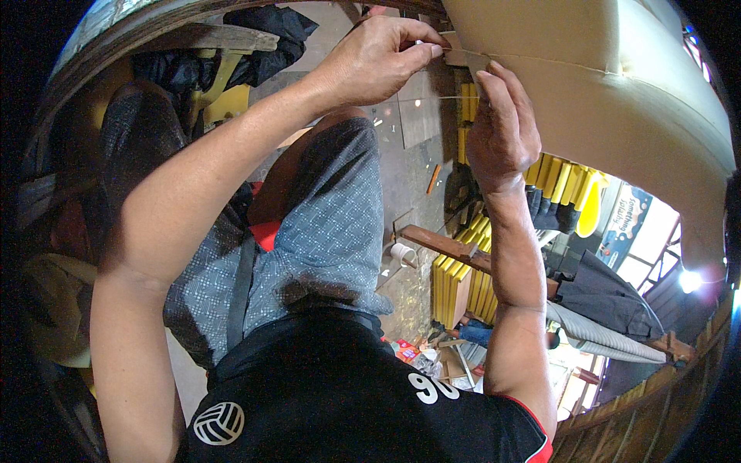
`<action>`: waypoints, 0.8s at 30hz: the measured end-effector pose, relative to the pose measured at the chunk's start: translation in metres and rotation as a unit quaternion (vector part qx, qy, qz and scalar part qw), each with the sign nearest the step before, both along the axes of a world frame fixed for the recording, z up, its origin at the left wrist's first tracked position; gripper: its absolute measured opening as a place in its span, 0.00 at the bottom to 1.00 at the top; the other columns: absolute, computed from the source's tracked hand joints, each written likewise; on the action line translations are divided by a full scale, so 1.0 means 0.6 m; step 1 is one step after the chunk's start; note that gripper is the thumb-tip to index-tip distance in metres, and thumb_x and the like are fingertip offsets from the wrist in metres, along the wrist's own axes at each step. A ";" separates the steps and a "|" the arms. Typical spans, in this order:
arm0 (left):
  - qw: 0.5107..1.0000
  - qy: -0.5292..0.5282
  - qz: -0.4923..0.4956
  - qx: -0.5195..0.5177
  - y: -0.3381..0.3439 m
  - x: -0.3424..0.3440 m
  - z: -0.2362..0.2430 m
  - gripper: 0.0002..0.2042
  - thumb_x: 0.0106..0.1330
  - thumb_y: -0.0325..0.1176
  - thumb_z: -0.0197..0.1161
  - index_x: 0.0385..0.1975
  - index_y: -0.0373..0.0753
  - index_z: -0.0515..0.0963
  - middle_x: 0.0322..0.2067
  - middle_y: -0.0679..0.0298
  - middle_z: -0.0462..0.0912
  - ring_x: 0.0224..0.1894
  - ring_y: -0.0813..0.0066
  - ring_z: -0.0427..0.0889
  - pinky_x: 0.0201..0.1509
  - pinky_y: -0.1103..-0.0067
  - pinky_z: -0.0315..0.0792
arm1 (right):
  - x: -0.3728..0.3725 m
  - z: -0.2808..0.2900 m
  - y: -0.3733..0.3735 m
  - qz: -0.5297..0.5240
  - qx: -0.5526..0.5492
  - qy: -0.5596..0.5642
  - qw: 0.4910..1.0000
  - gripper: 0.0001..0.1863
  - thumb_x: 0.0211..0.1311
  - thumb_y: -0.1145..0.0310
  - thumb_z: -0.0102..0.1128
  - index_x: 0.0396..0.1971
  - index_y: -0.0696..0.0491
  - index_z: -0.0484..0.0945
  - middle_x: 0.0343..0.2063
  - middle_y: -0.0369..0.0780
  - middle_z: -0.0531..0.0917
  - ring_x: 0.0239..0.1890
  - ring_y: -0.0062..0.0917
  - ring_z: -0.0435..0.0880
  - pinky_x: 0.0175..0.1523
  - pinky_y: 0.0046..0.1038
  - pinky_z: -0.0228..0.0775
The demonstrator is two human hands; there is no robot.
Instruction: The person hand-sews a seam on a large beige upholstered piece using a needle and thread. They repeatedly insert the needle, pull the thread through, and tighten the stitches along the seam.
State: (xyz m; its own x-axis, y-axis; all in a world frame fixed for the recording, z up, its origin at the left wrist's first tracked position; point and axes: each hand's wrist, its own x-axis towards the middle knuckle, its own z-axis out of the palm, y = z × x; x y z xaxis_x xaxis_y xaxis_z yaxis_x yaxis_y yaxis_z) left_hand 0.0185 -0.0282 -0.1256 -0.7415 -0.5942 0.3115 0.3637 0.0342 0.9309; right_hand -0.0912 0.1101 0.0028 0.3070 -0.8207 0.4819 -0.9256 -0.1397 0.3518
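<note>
My left hand (380,60) reaches up to the edge of a large cream covered piece (548,85), its thumb and forefinger pinched at a fine pale thread. My right hand (505,127) is raised beside the same edge, with fingers bent and tips close together near the cream surface. A thin line of thread (440,98) stretches sideways to the right hand's fingers. What lies between those fingertips is partly hidden. Along the cream piece runs a seam (571,65) with a small knot-like spot.
Stacked yellow-edged panels (463,289) stand below to the right, near a wooden bar (444,245) and a white cup-like object (403,253). Black cloth (266,50) lies at the upper left. Dark fabric (606,297) and a grey roll (606,333) lie at right.
</note>
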 end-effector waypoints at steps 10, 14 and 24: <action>1.000 0.022 -0.007 0.002 -0.002 -0.002 0.000 0.14 0.76 0.35 0.61 0.51 0.32 0.84 0.38 0.64 0.88 0.40 0.81 0.82 0.46 0.78 0.76 | -0.001 -0.002 -0.006 -0.005 0.005 0.023 1.000 0.15 0.56 0.82 0.64 0.43 0.52 0.85 0.42 0.46 0.88 0.41 0.39 0.90 0.45 0.33 0.84; 0.999 0.036 -0.005 -0.011 0.000 -0.002 -0.001 0.14 0.76 0.34 0.59 0.54 0.33 0.83 0.34 0.67 0.85 0.36 0.83 0.79 0.41 0.80 0.74 | 0.004 0.001 -0.009 -0.001 0.016 0.014 1.000 0.15 0.56 0.81 0.65 0.44 0.52 0.85 0.41 0.46 0.88 0.41 0.39 0.90 0.46 0.33 0.84; 0.995 0.079 0.014 -0.060 0.063 -0.003 -0.006 0.23 0.73 0.32 0.54 0.68 0.43 0.74 0.25 0.57 0.79 0.26 0.72 0.77 0.35 0.71 0.73 | 0.020 0.003 -0.012 -0.049 -0.010 -0.072 0.996 0.09 0.63 0.79 0.67 0.43 0.56 0.85 0.37 0.45 0.88 0.39 0.37 0.90 0.44 0.31 0.83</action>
State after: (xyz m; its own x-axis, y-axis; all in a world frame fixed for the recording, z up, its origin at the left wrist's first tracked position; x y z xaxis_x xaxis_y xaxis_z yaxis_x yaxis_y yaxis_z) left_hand 0.0166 0.0099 -0.1291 -0.6621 -0.5649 0.4925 0.5017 0.1541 0.8512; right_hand -0.0793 0.1031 0.0047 0.1523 -0.8332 0.5316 -0.9756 -0.0405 0.2160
